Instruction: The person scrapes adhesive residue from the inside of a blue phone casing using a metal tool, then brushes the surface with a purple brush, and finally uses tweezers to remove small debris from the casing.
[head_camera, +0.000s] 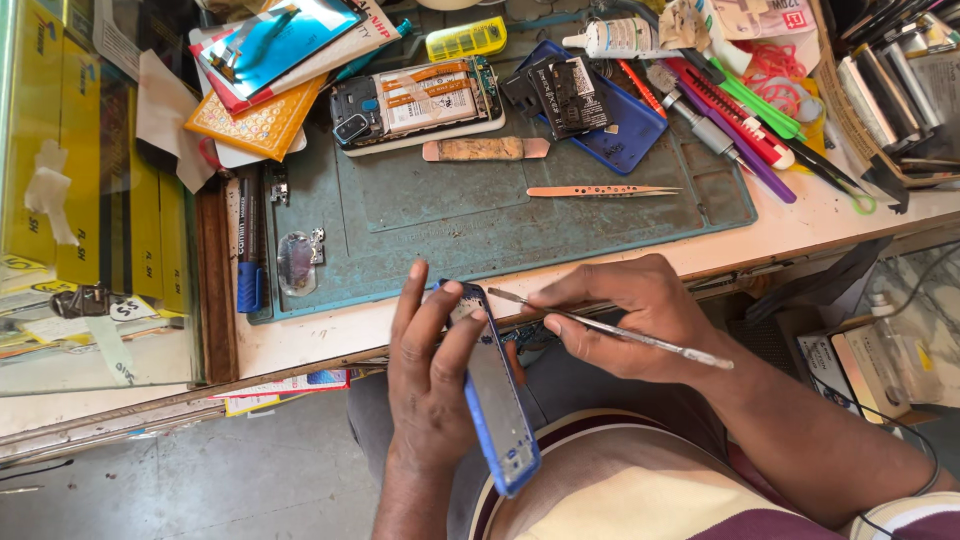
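While our left hand has its grip clamped on the blue phone frame, held upright near our lap just off the near edge of the bench, our right hand has its grip pinched together on a thin metal pry tool, tip touching the frame's upper edge. On the bench lies a teal work mat. Far on the mat we see an opened phone with its battery showing, a blue back cover with a small black board resting in it, a wooden-handled scraper and tweezers mid-mat. Far right, screwdrivers and coloured tools are piled together, with a glue bottle behind them. A yellow parts box sits far centre; we cannot tell what it holds. Left, a glass case holds yellow cartons. A blue-capped pen lies at the mat's left edge.
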